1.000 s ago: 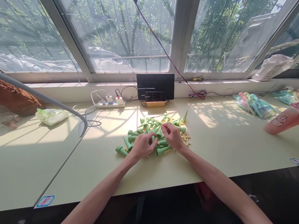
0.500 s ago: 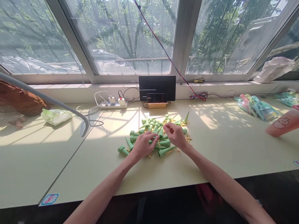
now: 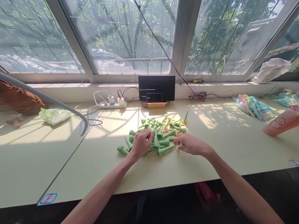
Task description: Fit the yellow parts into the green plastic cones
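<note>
At the far left of the tabletop point(image 3: 93, 174) a pale green packet point(image 3: 54, 117) lies apart, perhaps to leave working room; the left hand point(image 3: 141, 143) appears pinched on the upper end of a green cone point(image 3: 155, 141), probably to steady it; the other green cones point(image 3: 168, 134) and yellow pieces point(image 3: 149, 154) lie mid-tabletop, presumably for easy reach; beyond them a phone point(image 3: 155, 98) leans on a stand point(image 3: 156, 105), likely for viewing; the right hand point(image 3: 192, 144) bends its fingers at the right edge, whether gripping anything I cannot tell; a pink cup point(image 3: 277, 125) is well to the right.
</note>
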A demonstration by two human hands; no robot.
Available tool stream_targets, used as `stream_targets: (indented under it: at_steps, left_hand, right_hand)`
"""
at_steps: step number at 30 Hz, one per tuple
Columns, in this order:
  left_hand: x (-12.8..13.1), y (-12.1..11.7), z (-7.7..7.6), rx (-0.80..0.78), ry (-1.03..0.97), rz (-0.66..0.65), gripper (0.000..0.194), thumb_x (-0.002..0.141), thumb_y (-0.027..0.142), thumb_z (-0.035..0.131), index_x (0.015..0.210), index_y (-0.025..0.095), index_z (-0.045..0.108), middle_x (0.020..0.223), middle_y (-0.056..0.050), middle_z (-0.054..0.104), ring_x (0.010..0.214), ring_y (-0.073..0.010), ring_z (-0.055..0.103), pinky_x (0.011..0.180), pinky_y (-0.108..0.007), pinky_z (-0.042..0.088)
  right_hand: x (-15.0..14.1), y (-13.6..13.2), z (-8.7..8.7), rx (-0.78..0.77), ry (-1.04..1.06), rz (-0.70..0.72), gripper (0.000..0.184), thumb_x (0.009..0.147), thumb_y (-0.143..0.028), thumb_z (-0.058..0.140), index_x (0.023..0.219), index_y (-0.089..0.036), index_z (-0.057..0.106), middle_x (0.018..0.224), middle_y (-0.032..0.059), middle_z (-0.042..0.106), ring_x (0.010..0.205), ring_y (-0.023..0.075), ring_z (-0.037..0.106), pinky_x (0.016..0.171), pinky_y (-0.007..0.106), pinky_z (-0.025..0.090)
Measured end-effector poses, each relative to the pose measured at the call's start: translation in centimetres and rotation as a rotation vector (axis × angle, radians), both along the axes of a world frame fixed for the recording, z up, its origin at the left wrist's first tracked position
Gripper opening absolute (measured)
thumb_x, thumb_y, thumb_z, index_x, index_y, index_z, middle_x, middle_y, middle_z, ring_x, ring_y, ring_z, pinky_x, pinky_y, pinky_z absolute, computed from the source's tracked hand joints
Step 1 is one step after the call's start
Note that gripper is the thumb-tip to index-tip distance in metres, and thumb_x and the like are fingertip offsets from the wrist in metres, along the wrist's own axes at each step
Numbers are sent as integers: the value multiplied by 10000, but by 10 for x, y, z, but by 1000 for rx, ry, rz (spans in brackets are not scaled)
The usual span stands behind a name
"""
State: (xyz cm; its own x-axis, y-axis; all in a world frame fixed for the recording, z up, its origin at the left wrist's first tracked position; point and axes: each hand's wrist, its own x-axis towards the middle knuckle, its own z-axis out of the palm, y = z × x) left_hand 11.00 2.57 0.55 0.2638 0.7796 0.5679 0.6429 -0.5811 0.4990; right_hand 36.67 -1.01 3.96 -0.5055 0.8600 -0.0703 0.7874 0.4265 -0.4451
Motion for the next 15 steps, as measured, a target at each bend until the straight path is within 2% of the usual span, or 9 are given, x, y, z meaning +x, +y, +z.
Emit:
stream_targets:
  at_steps: [5,9,15]
  left_hand:
    - [0,-1,1,9,2,-9,456,962,331,458,543,181,359,537,23,389,495,-100,318,513,-264,266]
    - [0,-1,1,19,6,-9,460,964,333,453,535,180,389,535,18,407,495,-101,332,513,-266,272]
    - [0,-2,2,0,-13,-19,464,962,335,461,530,180,390,527,22,390,494,-103,317,507,-263,269]
  right_hand:
    - [0,-1,-18,19,19,30,196,735,-30,576,797,-198,656,837,29,620,786,176,566,641,237,382]
    - [1,0,-21,20,58,45,228,729,2,541,741,-186,669,789,30,622,758,174,564,629,238,382]
    - [3,-1,-21,30,107,40,164,798,-73,578,750,-197,675,800,28,612,728,163,561,611,241,395]
